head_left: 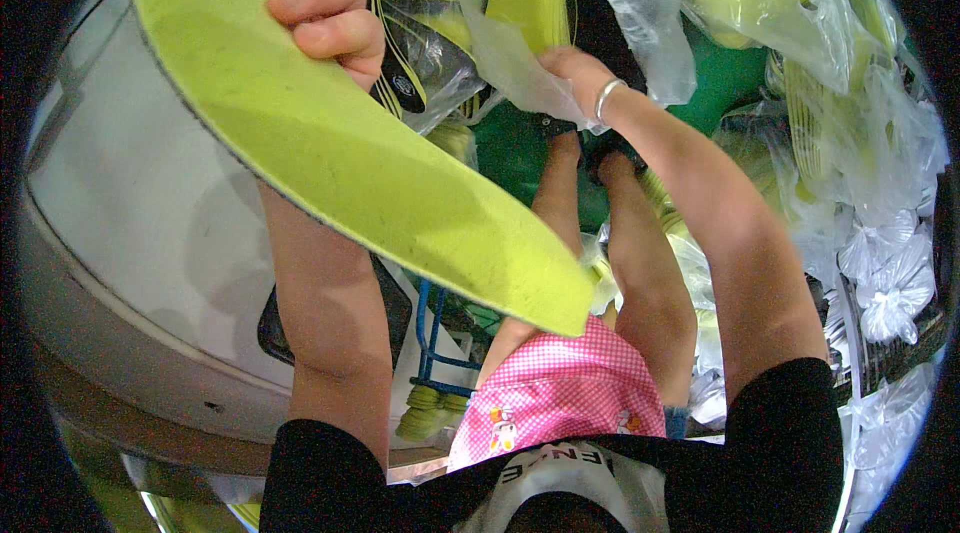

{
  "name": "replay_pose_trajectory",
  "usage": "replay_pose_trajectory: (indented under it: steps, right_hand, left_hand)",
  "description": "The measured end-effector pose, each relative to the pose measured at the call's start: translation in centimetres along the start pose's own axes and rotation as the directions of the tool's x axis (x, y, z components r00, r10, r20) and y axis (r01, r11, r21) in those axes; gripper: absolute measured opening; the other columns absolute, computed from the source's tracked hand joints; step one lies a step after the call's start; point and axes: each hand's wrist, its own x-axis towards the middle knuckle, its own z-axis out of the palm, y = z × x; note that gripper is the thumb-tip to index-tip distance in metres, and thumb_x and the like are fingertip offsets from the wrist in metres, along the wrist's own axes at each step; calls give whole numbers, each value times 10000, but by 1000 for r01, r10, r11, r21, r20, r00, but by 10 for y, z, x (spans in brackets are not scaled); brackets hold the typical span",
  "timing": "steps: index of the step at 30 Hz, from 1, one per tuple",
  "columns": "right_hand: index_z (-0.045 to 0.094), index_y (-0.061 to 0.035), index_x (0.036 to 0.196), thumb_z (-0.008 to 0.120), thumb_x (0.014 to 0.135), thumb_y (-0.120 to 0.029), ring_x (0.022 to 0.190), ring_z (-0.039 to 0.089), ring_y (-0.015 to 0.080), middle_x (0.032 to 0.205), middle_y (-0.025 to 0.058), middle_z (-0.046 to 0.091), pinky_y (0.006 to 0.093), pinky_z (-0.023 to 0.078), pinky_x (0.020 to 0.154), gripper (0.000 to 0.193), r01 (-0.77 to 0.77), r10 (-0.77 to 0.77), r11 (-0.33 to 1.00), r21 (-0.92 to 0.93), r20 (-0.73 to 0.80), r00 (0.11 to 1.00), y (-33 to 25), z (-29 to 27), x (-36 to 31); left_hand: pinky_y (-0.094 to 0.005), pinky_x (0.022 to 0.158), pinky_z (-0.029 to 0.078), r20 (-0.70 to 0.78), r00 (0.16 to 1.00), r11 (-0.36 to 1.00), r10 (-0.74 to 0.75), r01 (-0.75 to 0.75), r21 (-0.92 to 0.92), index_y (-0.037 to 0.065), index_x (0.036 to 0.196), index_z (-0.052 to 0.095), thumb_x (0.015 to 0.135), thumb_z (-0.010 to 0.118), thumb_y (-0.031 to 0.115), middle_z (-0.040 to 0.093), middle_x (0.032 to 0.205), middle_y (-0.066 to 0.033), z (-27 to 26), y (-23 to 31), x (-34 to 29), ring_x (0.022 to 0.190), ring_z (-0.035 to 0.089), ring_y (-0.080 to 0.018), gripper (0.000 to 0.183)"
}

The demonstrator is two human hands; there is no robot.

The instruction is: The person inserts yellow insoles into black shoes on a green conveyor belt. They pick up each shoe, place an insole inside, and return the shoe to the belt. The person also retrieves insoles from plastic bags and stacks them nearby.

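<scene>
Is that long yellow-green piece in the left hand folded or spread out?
Spread out: the yellow-green piece shows one broad, unbroken face from the left hand down to its narrow end, with no crease visible.

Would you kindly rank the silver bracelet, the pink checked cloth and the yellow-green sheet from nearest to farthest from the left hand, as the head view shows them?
From the left hand:
1. Yellow-green sheet: in its grip.
2. Silver bracelet: to its right, slightly lower.
3. Pink checked cloth: lowest, across the lap.
</scene>
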Motion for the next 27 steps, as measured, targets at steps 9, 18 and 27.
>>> replay_pose_trajectory:
  steps: [9,18,27]
  right_hand:
    - [361,-114,1233,450,769,-98,1175,331,286,1311,109,304,372,254,995,473,122,176,425,-897,214,961,-32,-55,-2]
    - [346,-148,1253,434,795,-114,1221,249,285,1315,106,296,408,203,1010,468,-64,94,777,-626,16,995,-30,-98,22]
    - [369,-158,1237,450,793,-145,1195,281,298,1290,109,329,419,221,997,451,-78,155,746,-661,58,986,-15,-69,16]
  left_hand:
    - [-313,755,442,-592,663,842,459,-111,528,2,1147,432,830,469,200,422,1203,-191,-24,-78,-37,904,536,-223,375]
    - [-418,650,462,-299,939,-461,-169,193,866,129,1316,173,688,634,219,525,953,-263,-37,-145,-37,733,573,-352,784]
    - [-330,599,435,-189,982,-541,-31,142,829,50,795,586,764,557,181,571,683,-129,-70,-115,-14,635,559,-242,137]
